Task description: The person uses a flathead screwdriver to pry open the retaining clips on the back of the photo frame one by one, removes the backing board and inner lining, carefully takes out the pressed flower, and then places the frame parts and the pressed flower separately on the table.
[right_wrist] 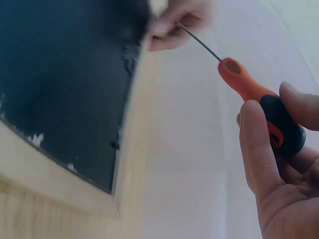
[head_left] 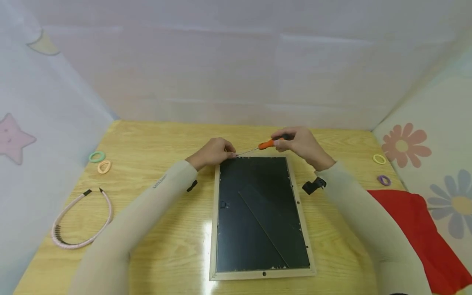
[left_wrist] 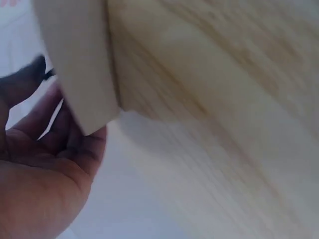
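Observation:
A picture frame [head_left: 236,275] with a pale wooden border lies back side up, its black backing board [head_left: 250,233] and attached stand strip showing. At the far left corner, my left hand [head_left: 214,152] grips the border; in the left wrist view its fingers curl beneath the frame corner [left_wrist: 82,64] with the thumb raised above. My right hand [head_left: 300,144] holds a screwdriver [head_left: 266,144] by its orange and black handle, beyond the far edge. The thin shaft points left and reaches the left fingertips. In the right wrist view, fingers and thumb pinch the handle [right_wrist: 249,89].
On the left of the wooden table lie a pink headband [head_left: 59,241], a green hair tie [head_left: 91,157] and an orange one [head_left: 100,167]. At right are a yellow hair tie [head_left: 374,159], a purple one [head_left: 380,179] and a red cloth [head_left: 405,217]. Covered walls surround the table.

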The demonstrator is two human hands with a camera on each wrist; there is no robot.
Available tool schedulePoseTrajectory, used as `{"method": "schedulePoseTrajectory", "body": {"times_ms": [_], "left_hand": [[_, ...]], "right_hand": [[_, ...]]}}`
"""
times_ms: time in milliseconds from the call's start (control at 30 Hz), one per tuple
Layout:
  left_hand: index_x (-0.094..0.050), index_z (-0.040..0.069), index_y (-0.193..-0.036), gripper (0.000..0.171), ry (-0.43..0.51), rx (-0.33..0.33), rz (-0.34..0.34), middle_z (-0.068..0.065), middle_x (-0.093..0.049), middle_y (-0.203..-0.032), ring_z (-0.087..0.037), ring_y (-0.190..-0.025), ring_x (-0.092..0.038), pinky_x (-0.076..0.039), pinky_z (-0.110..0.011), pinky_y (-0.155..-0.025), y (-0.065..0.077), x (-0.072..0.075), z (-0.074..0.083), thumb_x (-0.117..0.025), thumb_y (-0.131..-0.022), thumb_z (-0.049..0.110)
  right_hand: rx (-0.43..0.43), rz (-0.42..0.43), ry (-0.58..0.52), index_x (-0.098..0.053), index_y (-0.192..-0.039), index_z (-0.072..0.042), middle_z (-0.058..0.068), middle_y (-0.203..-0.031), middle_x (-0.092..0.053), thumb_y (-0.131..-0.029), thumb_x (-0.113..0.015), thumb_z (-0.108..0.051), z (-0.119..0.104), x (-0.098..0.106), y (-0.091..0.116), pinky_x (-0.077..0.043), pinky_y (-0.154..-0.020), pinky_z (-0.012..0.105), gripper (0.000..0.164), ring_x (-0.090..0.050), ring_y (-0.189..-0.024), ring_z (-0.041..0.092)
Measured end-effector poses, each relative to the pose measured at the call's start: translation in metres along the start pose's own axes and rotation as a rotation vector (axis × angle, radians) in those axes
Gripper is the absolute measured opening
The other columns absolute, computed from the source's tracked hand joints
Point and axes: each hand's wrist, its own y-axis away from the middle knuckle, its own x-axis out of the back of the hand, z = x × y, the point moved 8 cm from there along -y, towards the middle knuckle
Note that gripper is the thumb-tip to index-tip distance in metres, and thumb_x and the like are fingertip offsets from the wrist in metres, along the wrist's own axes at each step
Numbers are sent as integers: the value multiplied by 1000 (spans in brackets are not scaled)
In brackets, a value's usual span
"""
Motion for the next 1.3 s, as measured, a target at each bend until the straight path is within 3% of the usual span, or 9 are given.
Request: {"method": "schedulePoseTrajectory", "body": {"times_ms": [133, 333, 633, 833, 967, 1100, 1300], "left_hand": [[-75, 14, -101, 15, -28, -12, -38, -4, -74, -99, -19, -81, -64, -54, -34, -74, -3, -3, -3, -67, -99, 26], [-73, 13, -99, 16, -49, 53, 3, -4, -72, -94, -19, -77, -60, -50, -33, -71, 7, 7, -20, -67, -99, 27], [-74, 9, -113, 25, -41, 179, 29, -8, -74, -102, -20, -81, -67, -55, -34, -72, 49, 17, -40, -66, -99, 28], [-73, 1, -113, 29, -2, 196, 20, -11, -76, -97, -14, -62, -59, -51, -27, -62, 79, 18, -44, -66, -98, 26], [-71, -2, -116, 32, 59, 224, 3, -12, -77, -92, -10, -54, -55, -50, -25, -57, 95, 15, -47, -65, -98, 24], [-65, -1, -124, 35, 212, 302, -23, -12, -74, -94, -16, -58, -66, -59, -30, -56, 110, 6, -50, -65, -98, 21], [-54, 0, -139, 49, 351, 372, 7, -11, -69, -81, -21, -55, -66, -62, -35, -55, 132, -9, -45, -67, -96, 19]], "right_hand": [[25, 30, -145, -65, -130, -1, 12, -139, -59, -94, -74, -18, -2, 16, 9, -60, -93, 26, 41, -76, -92, 12], [89, 35, -206, -65, -130, 0, 6, -131, -65, -92, -76, -17, -16, 14, 19, -61, -92, 25, 43, -76, -93, 13], [122, 41, -175, -70, -126, -8, 3, -130, -67, -91, -76, -16, -33, 6, 34, -61, -90, 26, 36, -74, -98, 13], [175, 57, -235, -70, -126, -6, 0, -120, -71, -92, -75, -12, -44, 10, 37, -62, -89, 26, 35, -75, -92, 13], [206, 56, -279, -69, -126, -5, 0, -118, -71, -92, -74, -10, -47, 12, 36, -63, -87, 27, 34, -73, -91, 12], [214, 61, -272, -67, -126, -1, 2, -117, -71, -93, -74, -11, -45, 10, 37, -64, -87, 30, 36, -73, -89, 14], [197, 42, -132, -67, -129, -5, 8, -123, -70, -94, -73, -17, -36, -10, 42, -62, -90, 27, 37, -76, -93, 17]]}}
